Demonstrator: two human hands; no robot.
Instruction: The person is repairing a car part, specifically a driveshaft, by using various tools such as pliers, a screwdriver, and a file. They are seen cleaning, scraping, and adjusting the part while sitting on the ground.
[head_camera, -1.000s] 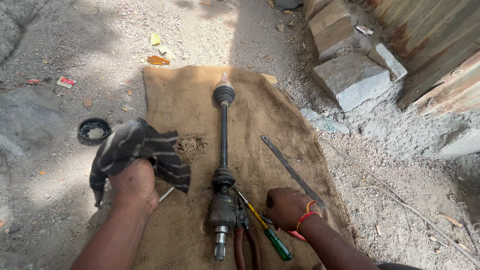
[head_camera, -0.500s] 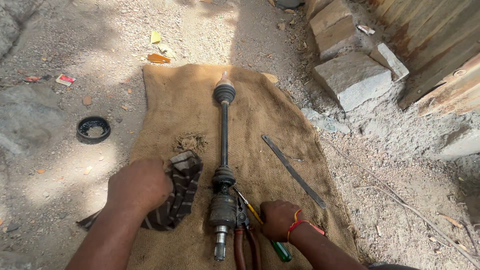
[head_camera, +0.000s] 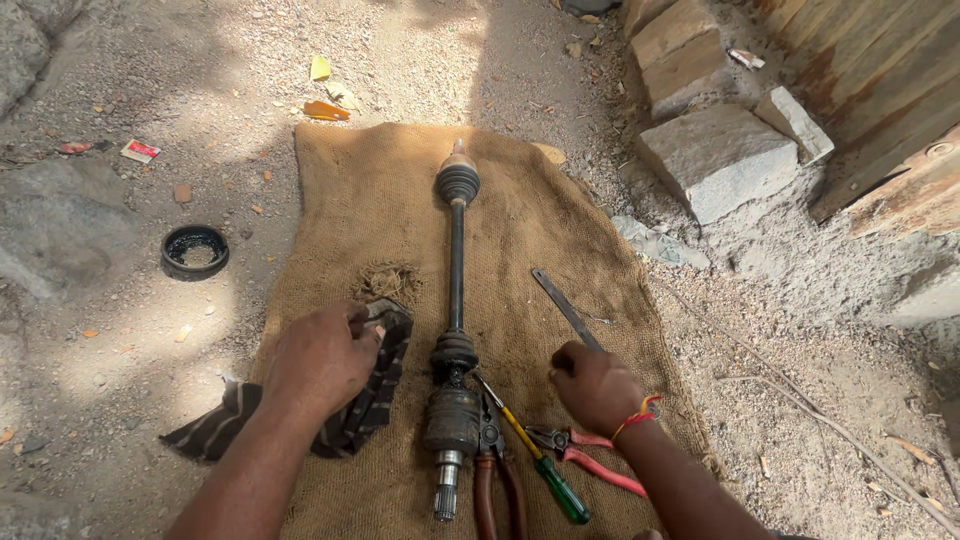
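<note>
A long metal drive shaft (head_camera: 456, 270) with rubber boots lies lengthwise on a burlap sack (head_camera: 520, 220) on the ground. My left hand (head_camera: 322, 358) grips a dark striped rag (head_camera: 370, 400) and presses it on the sack just left of the shaft's near joint (head_camera: 453, 420). My right hand (head_camera: 593, 385) rests as a loose fist on the sack right of the shaft, over the near end of a flat metal bar (head_camera: 562, 305). Whether it grips the bar is unclear.
By the near joint lie a yellow-green screwdriver (head_camera: 545, 475), red-handled pliers (head_camera: 580, 450) and brown-handled pliers (head_camera: 492, 480). A black ring-shaped part (head_camera: 194, 250) sits on the dirt at left. Stone blocks (head_camera: 715, 155) and wooden boards (head_camera: 880, 110) stand at the right.
My left hand brought the rag down from beside the sack and laid it next to the shaft. My right hand moved off the screwdriver to the right, onto the bar's near end.
</note>
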